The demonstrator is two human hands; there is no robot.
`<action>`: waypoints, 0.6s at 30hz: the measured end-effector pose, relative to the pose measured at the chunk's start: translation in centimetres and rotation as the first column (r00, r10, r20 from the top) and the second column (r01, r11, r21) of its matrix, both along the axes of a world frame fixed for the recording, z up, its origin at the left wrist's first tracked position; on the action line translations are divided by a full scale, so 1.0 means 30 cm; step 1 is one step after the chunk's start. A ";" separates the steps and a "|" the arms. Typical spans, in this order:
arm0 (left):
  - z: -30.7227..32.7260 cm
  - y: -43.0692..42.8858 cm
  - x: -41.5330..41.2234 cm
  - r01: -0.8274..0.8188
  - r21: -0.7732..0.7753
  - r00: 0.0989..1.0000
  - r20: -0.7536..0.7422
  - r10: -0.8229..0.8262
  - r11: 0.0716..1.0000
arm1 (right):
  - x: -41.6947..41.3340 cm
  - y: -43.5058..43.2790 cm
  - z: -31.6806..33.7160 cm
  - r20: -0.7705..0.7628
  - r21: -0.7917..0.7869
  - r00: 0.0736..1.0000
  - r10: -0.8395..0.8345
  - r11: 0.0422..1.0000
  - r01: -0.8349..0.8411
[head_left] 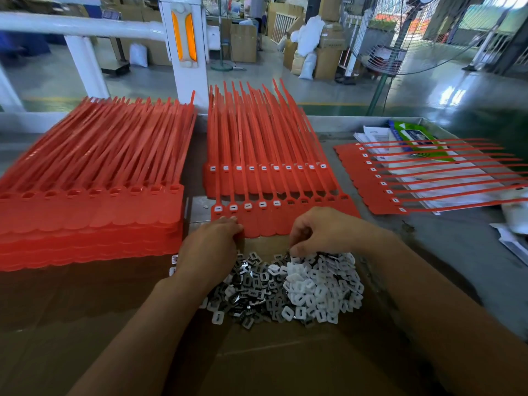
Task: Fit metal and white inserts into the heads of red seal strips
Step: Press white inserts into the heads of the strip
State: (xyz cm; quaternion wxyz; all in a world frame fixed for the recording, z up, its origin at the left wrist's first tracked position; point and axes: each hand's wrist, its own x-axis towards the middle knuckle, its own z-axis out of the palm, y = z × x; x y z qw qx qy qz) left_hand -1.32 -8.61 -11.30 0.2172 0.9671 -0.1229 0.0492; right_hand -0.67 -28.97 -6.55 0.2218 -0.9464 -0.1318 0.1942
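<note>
A: Left hand (211,241)?
B: Gripping the near left corner of the front row of red strips (285,221), fingers curling over its edge.
A: Right hand (317,232)?
B: Fingers and thumb bunching together, touching the heap; cannot tell if a piece is pinched.
A: Parts?
B: Metal inserts (248,292) and white inserts (317,287) are lying heaped on cardboard (285,361), just below the strips.

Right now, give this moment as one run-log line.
left hand holds front red plastic seal strip sheet | right hand pinches at pile of metal and white square inserts | left heads filled, right heads empty
</note>
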 end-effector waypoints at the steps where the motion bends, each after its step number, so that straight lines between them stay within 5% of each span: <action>1: 0.000 0.000 0.000 0.001 0.002 1.000 0.000 -0.001 1.000 | -0.004 0.003 -0.001 -0.001 -0.014 1.000 0.011 1.000 -0.011; 18: 0.008 -0.002 -0.002 -0.002 -0.007 1.000 -0.010 0.002 1.000 | -0.003 -0.003 0.007 -0.004 0.005 0.999 -0.037 0.999 0.037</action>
